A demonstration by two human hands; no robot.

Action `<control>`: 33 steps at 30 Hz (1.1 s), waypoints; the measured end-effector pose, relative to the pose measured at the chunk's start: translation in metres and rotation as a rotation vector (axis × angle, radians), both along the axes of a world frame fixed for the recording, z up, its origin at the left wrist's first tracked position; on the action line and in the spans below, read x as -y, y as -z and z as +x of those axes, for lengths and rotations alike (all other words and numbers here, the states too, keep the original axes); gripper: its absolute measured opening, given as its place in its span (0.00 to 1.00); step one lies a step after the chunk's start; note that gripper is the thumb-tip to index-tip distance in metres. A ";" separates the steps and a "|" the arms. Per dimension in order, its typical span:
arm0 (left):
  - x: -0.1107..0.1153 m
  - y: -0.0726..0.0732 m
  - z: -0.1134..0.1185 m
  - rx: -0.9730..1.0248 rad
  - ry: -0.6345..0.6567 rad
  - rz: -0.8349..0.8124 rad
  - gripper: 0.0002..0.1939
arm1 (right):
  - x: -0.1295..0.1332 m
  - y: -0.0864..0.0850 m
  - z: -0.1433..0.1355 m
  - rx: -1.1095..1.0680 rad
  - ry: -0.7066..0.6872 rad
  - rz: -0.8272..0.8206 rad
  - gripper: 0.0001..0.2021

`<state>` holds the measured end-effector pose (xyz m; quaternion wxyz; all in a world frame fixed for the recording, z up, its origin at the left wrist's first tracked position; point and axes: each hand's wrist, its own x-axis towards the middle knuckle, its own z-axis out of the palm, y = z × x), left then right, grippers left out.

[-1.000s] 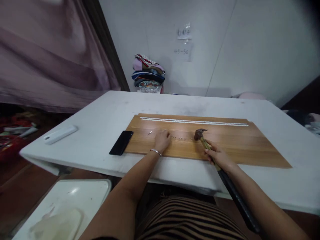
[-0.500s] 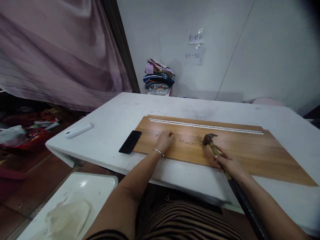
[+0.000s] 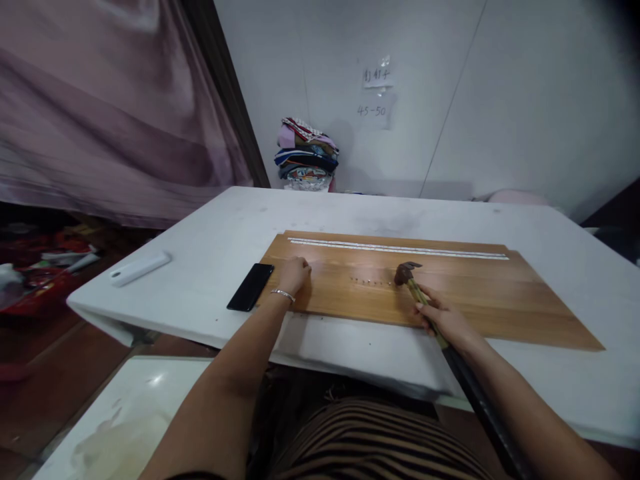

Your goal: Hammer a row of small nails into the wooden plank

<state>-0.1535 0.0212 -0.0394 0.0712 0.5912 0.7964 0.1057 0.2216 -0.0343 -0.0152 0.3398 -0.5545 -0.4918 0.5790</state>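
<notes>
A wooden board [image 3: 450, 293] lies on the white table, with two pale measuring strips [image 3: 400, 249] along its far edge. Several small nails [image 3: 369, 281] stand in a row near its middle. My left hand [image 3: 295, 275] is over the board's left end, fingers curled together; what they hold, if anything, is too small to make out. My right hand [image 3: 437, 315] is closed around the upper handle of a claw hammer [image 3: 404, 273], whose head is just right of the row of nails.
A black phone [image 3: 251, 287] lies at the board's left edge, and a white handle-like object [image 3: 141, 268] farther left. Folded cloths [image 3: 307, 155] are stacked behind the table [image 3: 200, 247]. A white stool [image 3: 145, 380] stands at lower left.
My left hand has moved left along the board to where the loose nails lay, away from the row. My right hand still holds the hammer near the row. The view has shifted slightly.
</notes>
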 end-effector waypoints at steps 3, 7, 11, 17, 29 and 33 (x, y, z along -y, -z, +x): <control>-0.006 -0.005 -0.001 -0.048 0.032 -0.067 0.12 | 0.001 -0.004 -0.001 -0.015 0.012 0.003 0.42; -0.011 -0.009 -0.004 -0.109 0.145 -0.109 0.14 | 0.001 -0.004 0.000 -0.014 0.024 0.022 0.42; -0.013 -0.010 -0.007 -0.170 0.231 -0.119 0.15 | 0.001 -0.005 -0.002 -0.003 0.025 0.015 0.40; -0.023 -0.014 -0.008 -0.302 0.368 -0.218 0.15 | 0.001 -0.009 -0.004 -0.016 0.020 0.009 0.37; -0.017 -0.010 -0.015 -0.492 0.686 -0.114 0.14 | 0.002 -0.010 -0.006 -0.053 0.014 -0.032 0.33; -0.008 -0.002 -0.015 -0.475 0.675 -0.071 0.14 | 0.002 -0.013 -0.007 -0.054 0.013 -0.029 0.35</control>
